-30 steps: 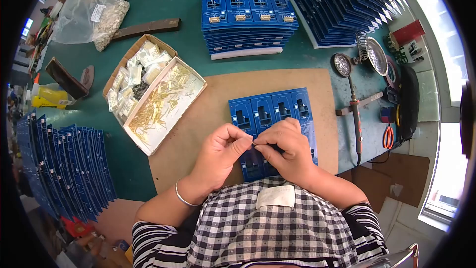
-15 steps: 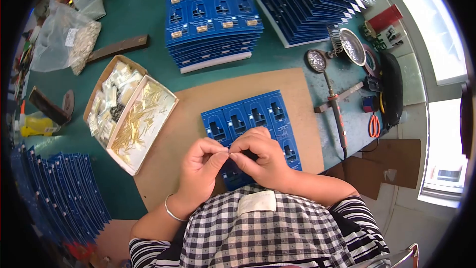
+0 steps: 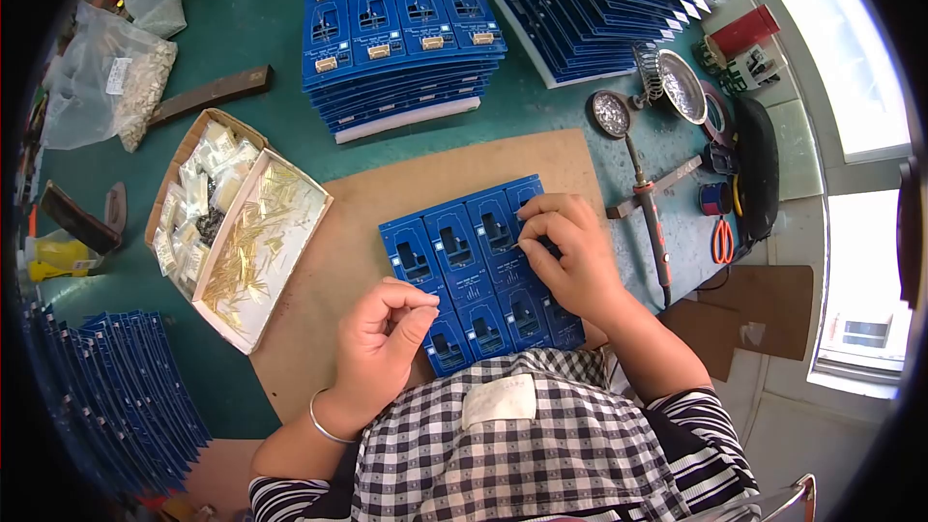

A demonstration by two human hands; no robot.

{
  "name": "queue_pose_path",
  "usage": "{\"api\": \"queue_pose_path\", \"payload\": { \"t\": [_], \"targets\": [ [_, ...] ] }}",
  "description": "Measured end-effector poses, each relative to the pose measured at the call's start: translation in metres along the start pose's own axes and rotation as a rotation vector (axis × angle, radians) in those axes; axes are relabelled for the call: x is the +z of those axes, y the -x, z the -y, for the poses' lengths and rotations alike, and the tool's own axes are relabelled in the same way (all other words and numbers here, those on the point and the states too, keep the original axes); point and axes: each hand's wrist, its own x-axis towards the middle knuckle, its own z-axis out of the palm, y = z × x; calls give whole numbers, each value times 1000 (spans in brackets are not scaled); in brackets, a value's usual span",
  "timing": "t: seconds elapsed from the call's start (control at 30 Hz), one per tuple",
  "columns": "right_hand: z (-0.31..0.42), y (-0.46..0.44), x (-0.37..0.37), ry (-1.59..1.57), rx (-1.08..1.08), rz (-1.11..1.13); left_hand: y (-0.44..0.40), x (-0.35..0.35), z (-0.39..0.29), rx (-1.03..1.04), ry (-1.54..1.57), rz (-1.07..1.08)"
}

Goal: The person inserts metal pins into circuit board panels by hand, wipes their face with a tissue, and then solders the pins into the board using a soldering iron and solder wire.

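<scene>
A blue panel of circuit boards [image 3: 464, 275] with several cut-out shapes lies on brown cardboard in front of me. My right hand [image 3: 575, 256] is over the panel's upper right part, fingertips curled together at the board; any small piece in them is hidden. Left of the panel's lower edge, my left hand [image 3: 380, 338] is raised with thumb and forefinger brought together in a pinch. What that pinch holds, if anything, is too small to name. A cardboard box [image 3: 253, 336] to the left contains loose gold-coloured pins [image 3: 246, 266] and small bagged parts [image 3: 198, 193].
A stack of populated blue boards [image 3: 396, 24] stands at the back, with another stack [image 3: 590, 14] to its right. A soldering iron [image 3: 654, 232], its stand [image 3: 681, 87] and orange-handled scissors [image 3: 722, 240] lie right. More boards [image 3: 121, 391] stand upright at lower left.
My hands, which met in front of the panel, are now apart. The right hand has moved up and right to the board; the left has shifted slightly left and down, staying pinched.
</scene>
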Motion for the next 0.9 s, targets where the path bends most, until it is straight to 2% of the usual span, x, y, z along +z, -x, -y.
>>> {"api": "queue_pose_path", "payload": {
  "t": [0.3,0.5,0.9],
  "targets": [
    [2,-3,2,85,-44,16,-2,-1,0,-20,-18,3],
    [10,-5,4,248,-176,-1,-2,0,0,-32,-7,-4],
    [13,-8,9,206,-182,-8,-2,-2,0,-42,-62,21]
  ]
}}
